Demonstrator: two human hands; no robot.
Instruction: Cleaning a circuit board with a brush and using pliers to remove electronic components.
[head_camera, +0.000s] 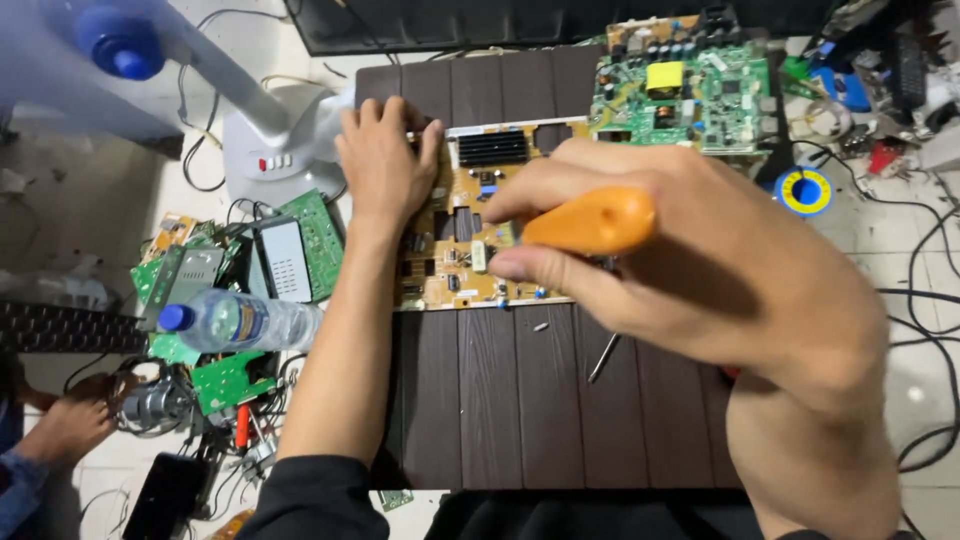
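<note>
A tan circuit board (462, 262) with a black heat sink lies on a small dark wooden table (500, 400). My left hand (385, 160) rests flat on the board's upper left corner, pressing it down. My right hand (680, 260) is raised close to the camera and grips an orange-handled screwdriver (590, 220), its handle pointing left over the board. The tool's tip is hidden behind my hand. A thin metal tool (603, 357) lies on the table below the board.
A green circuit board (690, 90) sits at the table's far right. Left on the floor lie more green boards (240, 380), a plastic water bottle (240, 322) and a white fan base (270, 150). A solder spool (803, 190) and cables lie right. Another person's foot (70, 425) shows lower left.
</note>
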